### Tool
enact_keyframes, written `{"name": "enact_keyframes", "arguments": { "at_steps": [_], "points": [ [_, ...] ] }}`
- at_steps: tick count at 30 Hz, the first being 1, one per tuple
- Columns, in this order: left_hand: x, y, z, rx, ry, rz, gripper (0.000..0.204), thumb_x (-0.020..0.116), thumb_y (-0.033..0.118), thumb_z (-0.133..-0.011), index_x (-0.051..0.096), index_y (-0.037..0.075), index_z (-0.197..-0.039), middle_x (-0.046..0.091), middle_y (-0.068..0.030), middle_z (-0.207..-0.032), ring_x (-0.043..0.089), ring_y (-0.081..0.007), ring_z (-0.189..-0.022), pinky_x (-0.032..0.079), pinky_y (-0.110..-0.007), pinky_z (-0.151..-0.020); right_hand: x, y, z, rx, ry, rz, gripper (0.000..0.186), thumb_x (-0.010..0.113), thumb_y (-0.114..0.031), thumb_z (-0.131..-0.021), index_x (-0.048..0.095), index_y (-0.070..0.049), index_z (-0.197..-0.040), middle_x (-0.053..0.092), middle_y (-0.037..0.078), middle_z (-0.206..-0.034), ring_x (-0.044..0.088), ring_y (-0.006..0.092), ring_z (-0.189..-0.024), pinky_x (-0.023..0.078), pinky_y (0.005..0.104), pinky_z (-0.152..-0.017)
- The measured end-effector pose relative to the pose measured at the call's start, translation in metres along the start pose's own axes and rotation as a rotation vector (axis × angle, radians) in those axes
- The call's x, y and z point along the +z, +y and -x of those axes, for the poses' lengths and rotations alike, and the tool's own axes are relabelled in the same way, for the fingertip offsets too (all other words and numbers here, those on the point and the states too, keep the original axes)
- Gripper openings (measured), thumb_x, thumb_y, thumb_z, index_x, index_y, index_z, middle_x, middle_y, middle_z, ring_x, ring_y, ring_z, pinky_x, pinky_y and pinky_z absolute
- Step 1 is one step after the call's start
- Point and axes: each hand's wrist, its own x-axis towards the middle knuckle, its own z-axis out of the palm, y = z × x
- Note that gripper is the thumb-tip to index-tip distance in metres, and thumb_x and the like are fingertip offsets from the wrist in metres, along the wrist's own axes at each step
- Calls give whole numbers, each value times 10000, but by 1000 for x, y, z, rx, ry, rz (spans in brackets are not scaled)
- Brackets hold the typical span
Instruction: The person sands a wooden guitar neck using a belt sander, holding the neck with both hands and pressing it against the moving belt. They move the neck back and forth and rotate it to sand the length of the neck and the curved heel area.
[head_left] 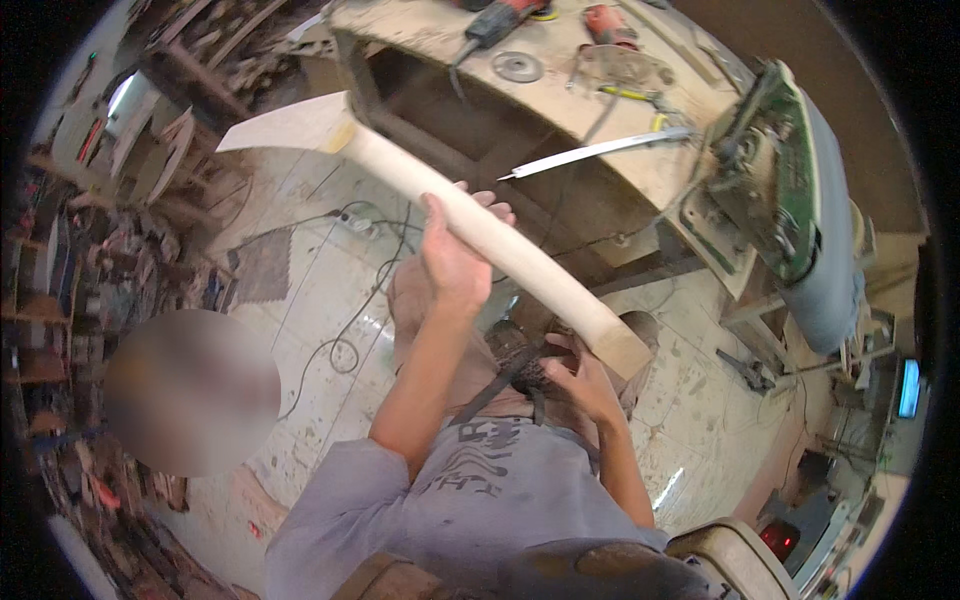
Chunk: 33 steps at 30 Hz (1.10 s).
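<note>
While the left hand wraps around the middle of a long pale wooden piece, thumb on the near side and fingertips showing beyond the far edge, the wood hangs aslant above the person's lap, its flared end up to the left and its blunt end down to the right. The right hand is just beside that lower end, fingers bent next to a dark object; I cannot tell whether it grips this, touches the wood or holds nothing. No tool meets the wood, so the step in hand looks like supporting and steadying it. The next move seems to call for a sure left grip, since the piece is long, and for care around the slim white strip jutting from the workbench and the green machine at right.
</note>
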Motion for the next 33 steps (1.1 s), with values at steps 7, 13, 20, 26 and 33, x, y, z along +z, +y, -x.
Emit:
{"name": "enact_keyframes", "arguments": {
  "at_steps": [7, 13, 20, 26, 33],
  "points": [
    [-13, 15, -8, 28, 1, 32, 556, 327, 582, -1066, 520, 68, -1158, 593, -135, -945, 580, -327, -870, 477, -535, -869, -11, -24, 32, -98, -166, 89, 571, 772, -275, -908, 602, -30, -1394, 672, 138, -1246, 653, 193, -1073, 524, 340, -924],
    [-9, 21, -5, -8, -80, 12, 568, 311, 585, -1067, 539, 71, -1145, 594, -114, -896, 578, -305, -808, 495, -516, -798, -35, -61, 46, -271, 334, 353, 417, 787, -183, -869, 686, -35, -1245, 702, 106, -1160, 664, 183, -1028, 516, 309, -883],
    [14, 9, 2, -97, -107, -33, 563, 287, 544, -1088, 486, 87, -1349, 602, -134, -989, 614, -311, -880, 524, -525, -862, -16, -55, 40, -229, 111, 436, 562, 842, -356, -808, 650, 6, -1193, 728, 157, -1013, 705, 254, -902, 535, 373, -830],
    [21, 13, 7, -183, -222, -37, 525, 289, 463, -1113, 424, 113, -1480, 616, -168, -1066, 636, -315, -955, 518, -538, -986, -5, -27, 45, -129, -26, 151, 563, 835, -344, -825, 639, 19, -1208, 723, 110, -989, 676, 186, -889, 534, 352, -817],
    [26, 7, 3, -218, -253, 3, 538, 327, 458, -1109, 436, 74, -1469, 619, -165, -1059, 640, -300, -963, 514, -510, -1001, -3, -22, 45, -24, -155, -161, 530, 820, -255, -854, 609, 21, -1255, 702, 72, -965, 684, 147, -791, 550, 311, -737]
  ]
}}
